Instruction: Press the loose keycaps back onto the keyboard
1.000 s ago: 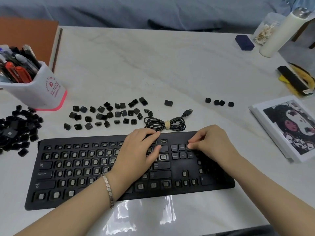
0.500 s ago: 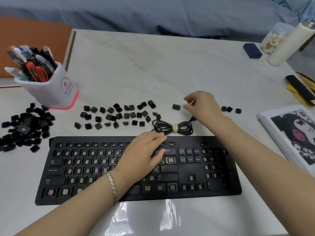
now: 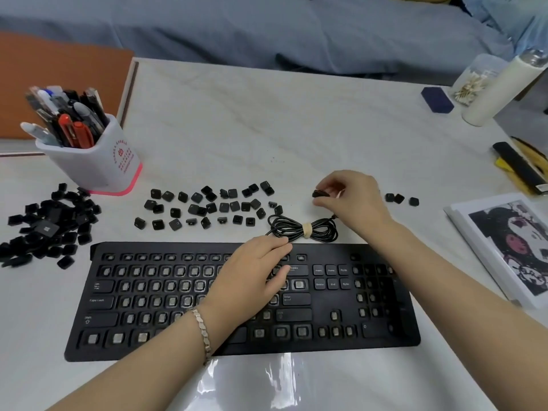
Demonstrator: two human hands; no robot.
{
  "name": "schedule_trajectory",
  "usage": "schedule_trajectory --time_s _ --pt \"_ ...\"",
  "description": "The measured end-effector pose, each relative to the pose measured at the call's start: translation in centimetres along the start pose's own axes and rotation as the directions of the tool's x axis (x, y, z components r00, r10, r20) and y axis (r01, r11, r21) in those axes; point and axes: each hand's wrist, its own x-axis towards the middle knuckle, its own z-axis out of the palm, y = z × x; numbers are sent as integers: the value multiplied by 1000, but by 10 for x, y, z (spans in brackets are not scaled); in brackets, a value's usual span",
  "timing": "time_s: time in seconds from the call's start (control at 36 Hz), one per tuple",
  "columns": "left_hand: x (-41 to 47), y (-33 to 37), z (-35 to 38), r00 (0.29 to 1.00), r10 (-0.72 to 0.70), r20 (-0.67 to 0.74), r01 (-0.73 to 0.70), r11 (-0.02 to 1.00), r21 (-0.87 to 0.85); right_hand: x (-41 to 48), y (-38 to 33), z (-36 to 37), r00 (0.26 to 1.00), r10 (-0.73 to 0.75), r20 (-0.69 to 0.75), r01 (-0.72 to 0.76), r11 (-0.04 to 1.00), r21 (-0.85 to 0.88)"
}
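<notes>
A black keyboard (image 3: 154, 348) lies near the table's front edge, most of its key sockets bare. My left hand (image 3: 252, 274) rests flat on its upper middle, fingers straight. Beyond the keyboard, my right hand (image 3: 353, 197) pinches a single black keycap (image 3: 318, 193) between thumb and fingers, just above the table. Several loose keycaps (image 3: 207, 207) lie scattered in rows behind the keyboard. A heap of more keycaps (image 3: 47, 223) sits at the left. Three keycaps (image 3: 400, 199) lie to the right of my right hand.
The keyboard's coiled cable (image 3: 302, 228) lies between the hands. A white pen cup (image 3: 95, 161) stands at the left, a book (image 3: 510, 247) at the right edge. A white bottle (image 3: 501, 90), a jar (image 3: 474, 81) and a dark blue box (image 3: 437, 99) stand at the back right.
My right hand left the keyboard's right side, reached past the cable and took hold of the lone keycap there. My left hand stayed on the keyboard.
</notes>
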Motion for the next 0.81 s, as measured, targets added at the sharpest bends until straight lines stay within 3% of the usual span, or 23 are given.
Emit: schedule_trajectory --time_s 0.08,0.19,0.33,0.44,0.64,0.81 --pt "0 0 0 1000 9 -8 -9 1000 5 -37 -12 -22 1000 20 19 -23 988 153" --pt "-1 -1 1 1000 16 -22 -16 1000 12 -86 -9 -37 990 28 141 -55 980 193" --pt "-2 -1 2 1000 16 -5 -16 1000 15 -121 2 -35 951 275 139 -306 893 329" --pt "-2 -2 1 1000 11 -4 -11 1000 8 -131 3 -24 907 399 133 -413 791 451" --pt "-2 -4 -1 999 46 1 -46 998 44 -127 -16 -3 926 296 233 -376 769 517" --pt "-4 -4 -4 999 40 29 -42 998 45 -124 -18 11 949 217 229 -293 873 389"
